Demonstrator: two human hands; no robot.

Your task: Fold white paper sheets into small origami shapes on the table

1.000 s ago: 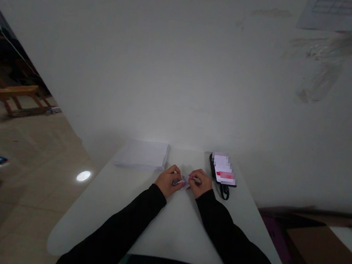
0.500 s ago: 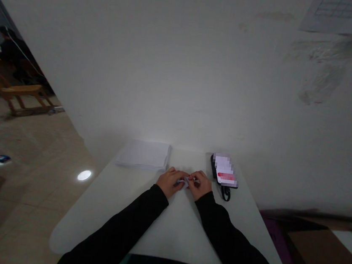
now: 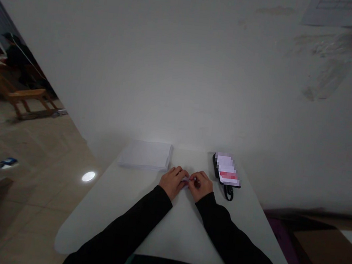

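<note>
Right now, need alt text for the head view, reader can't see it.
A person's left hand and right hand hold a small pale piece, mostly hidden and apparently paper, between them over a white table. A white paper stack lies beyond the left hand; a phone with a pixelated screen is right of the right hand.

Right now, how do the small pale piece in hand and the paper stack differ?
The small piece is held by the left hand and right hand; the paper stack lies flat on the table. The small piece is mostly hidden; the paper stack isn't. Both look pale.
</note>
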